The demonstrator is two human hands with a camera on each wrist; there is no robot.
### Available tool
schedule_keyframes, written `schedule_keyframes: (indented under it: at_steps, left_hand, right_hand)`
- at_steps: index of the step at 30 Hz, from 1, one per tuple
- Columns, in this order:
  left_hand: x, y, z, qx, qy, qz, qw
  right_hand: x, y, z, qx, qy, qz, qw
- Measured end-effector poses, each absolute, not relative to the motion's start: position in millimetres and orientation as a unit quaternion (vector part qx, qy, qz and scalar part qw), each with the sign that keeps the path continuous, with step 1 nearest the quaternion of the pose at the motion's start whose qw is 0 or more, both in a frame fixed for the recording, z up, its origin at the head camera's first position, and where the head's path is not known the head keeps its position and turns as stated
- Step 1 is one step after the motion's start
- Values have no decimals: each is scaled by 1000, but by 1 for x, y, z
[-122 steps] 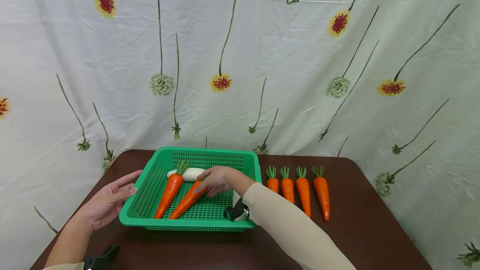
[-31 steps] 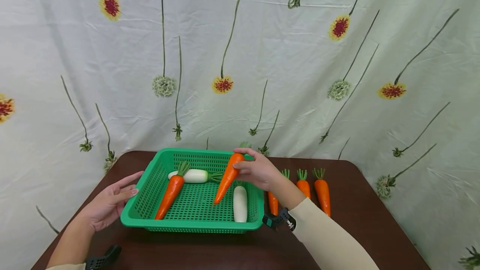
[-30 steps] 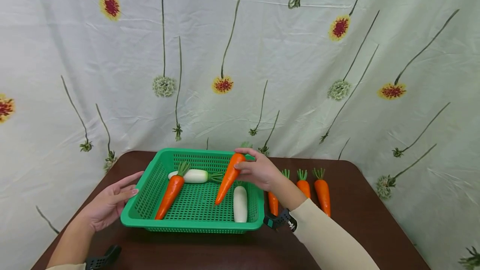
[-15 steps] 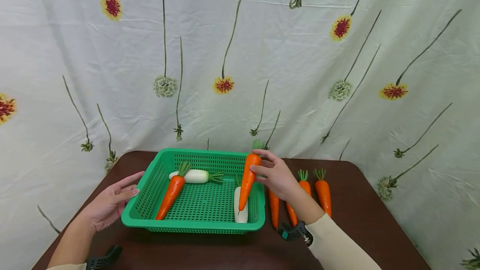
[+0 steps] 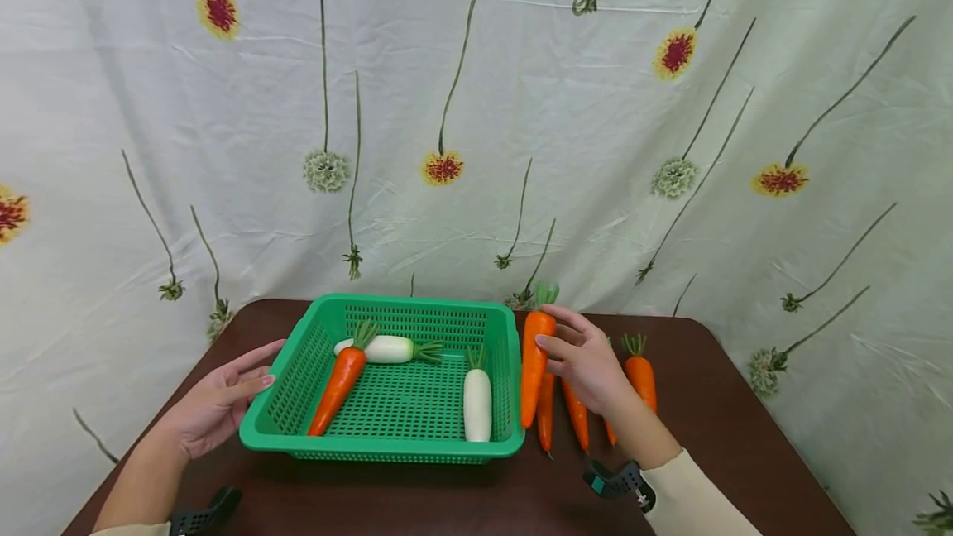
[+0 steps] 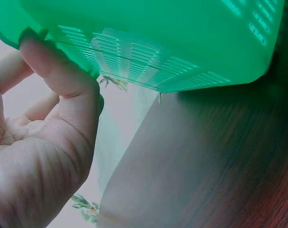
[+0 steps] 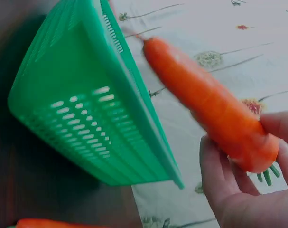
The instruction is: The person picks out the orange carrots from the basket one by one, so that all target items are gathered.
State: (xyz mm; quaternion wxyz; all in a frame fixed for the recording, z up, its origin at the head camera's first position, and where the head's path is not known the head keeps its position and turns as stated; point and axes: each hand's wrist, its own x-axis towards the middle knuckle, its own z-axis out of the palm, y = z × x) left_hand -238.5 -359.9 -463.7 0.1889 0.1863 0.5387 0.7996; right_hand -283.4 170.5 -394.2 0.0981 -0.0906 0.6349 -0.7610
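My right hand [image 5: 584, 358] pinches an orange carrot [image 5: 533, 370] between thumb and fingers near its green top. The carrot hangs tip-down just right of the green basket [image 5: 372, 451]; in the right wrist view the carrot [image 7: 205, 99] appears beside the basket wall [image 7: 53, 90]. My left hand [image 5: 216, 404] is at the basket's left side, fingers extended, thumb at the rim; the left wrist view has the thumb of this hand [image 6: 53, 118] against the green plastic. Inside the basket lie one carrot [image 5: 338, 391] and two white radishes, one across the back [image 5: 389, 350], one along the right [image 5: 477, 404].
Several more carrots lie on the dark wooden table [image 5: 730, 437] right of the basket, among them the rightmost carrot [image 5: 641, 379]; some are partly hidden by my right hand and arm. A white flower-print cloth [image 5: 476, 106] hangs behind the table.
My right hand has lifted a carrot out of the basket and carried it right, past the right rim. The left hand stays at the basket's left side.
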Motion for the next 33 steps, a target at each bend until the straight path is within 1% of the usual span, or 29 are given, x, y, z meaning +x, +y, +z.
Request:
schedule_keyframes:
  at_steps: [17, 33]
  left_hand:
    - [-237, -359, -464, 184, 541, 799, 188]
    - [-238, -361, -465, 178, 546, 798, 184]
  right_hand:
    - [-276, 227, -415, -98, 662, -737, 88]
    - [-281, 278, -438, -83, 696, -708, 82]
